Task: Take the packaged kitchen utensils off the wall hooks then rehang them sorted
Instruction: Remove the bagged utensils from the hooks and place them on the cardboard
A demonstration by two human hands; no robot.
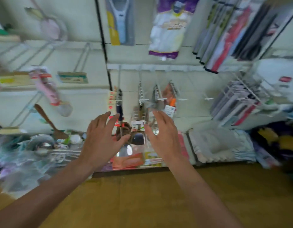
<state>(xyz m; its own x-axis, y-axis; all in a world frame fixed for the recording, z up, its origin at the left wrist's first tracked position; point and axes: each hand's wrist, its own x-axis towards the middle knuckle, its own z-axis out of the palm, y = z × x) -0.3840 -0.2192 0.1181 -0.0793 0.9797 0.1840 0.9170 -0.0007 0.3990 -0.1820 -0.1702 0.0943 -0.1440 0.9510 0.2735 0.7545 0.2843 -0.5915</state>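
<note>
Several packaged kitchen utensils (140, 112) hang on a row of wall hooks (144, 99) at the centre of the white wall panel; the picture is blurred. A dark-handled utensil (119, 107) hangs at the left of the row, an orange-marked pack (171, 96) at the right. More packaged spoons and ladles (126, 150) lie on the shelf below. My left hand (102, 139) and my right hand (163, 135) are both raised in front of the hooks with fingers spread, holding nothing. Two hooks (208, 99) to the right are bare.
A peeler pack (120, 22) and a purple-white bag (170, 27) hang higher up. Long rolled packs (232, 32) hang at the upper right, folded cloths (221, 142) lie lower right. A wooden spoon (48, 122) and steel ware (42, 145) are at the left. Brown floor (150, 195) lies below.
</note>
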